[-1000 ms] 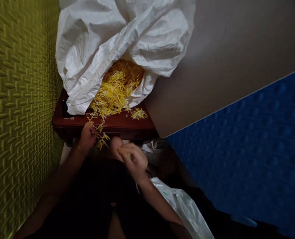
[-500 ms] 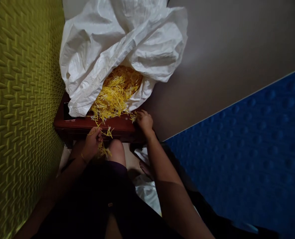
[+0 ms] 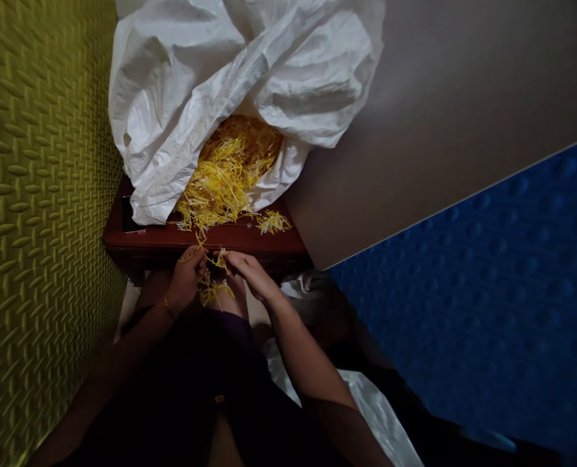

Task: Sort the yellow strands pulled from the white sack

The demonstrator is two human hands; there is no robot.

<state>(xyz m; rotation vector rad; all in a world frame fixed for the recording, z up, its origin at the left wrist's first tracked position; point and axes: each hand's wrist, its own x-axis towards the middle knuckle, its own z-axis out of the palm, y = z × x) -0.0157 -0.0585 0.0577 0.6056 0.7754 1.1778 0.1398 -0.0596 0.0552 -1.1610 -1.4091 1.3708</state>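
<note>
Above my lap, my left hand (image 3: 187,277) is closed on a bunch of thin yellow strands (image 3: 213,292) with pale tips, which hang below its fingers. Close on its right, my right hand (image 3: 249,272) pinches at the upper part of these strands. Just beyond both hands is a reddish-brown bench (image 3: 172,242). A large white woven sack (image 3: 162,110) lies on it, its mouth towards me, with a heap of similar yellow strands (image 3: 220,181) spilling out. To the right of the heap, a small loose tuft of strands (image 3: 273,222) rests on the bench.
A dark flat object, perhaps a phone (image 3: 131,217), lies at the bench's left end. A yellow textured wall (image 3: 40,194) rises on the left. Right of the bench are a grey-brown panel (image 3: 415,117) and a blue studded surface (image 3: 487,292). A whitish plastic bag (image 3: 371,408) is beside my legs.
My right hand has moved left and towards me, from the bench edge to the strands at my left hand. The small tuft now lies uncovered on the bench.
</note>
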